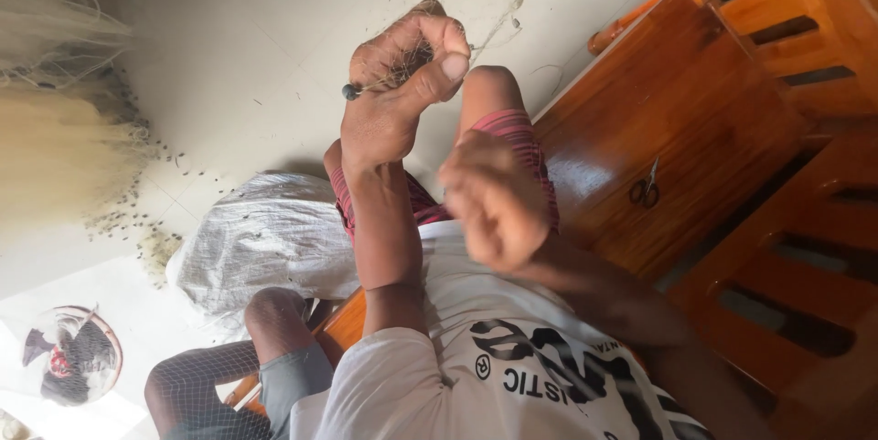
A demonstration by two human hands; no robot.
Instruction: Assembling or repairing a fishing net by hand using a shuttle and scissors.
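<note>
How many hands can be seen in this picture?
2. The left hand is raised and shut on fine net. The right hand is lower, nearer the chest, and blurred. The hands of the person beside them may be hidden.

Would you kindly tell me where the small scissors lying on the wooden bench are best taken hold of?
Take the scissors by the dark finger loops, coming from straight above. They lie flat on the wooden bench, loops nearest the bench's edge and blades pointing away, with bare wood all round them.

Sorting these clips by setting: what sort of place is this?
Probably a room in a home used for net work: a polished wooden bench with scissors on it, a pale tiled floor, and heaped fishing net.
</note>
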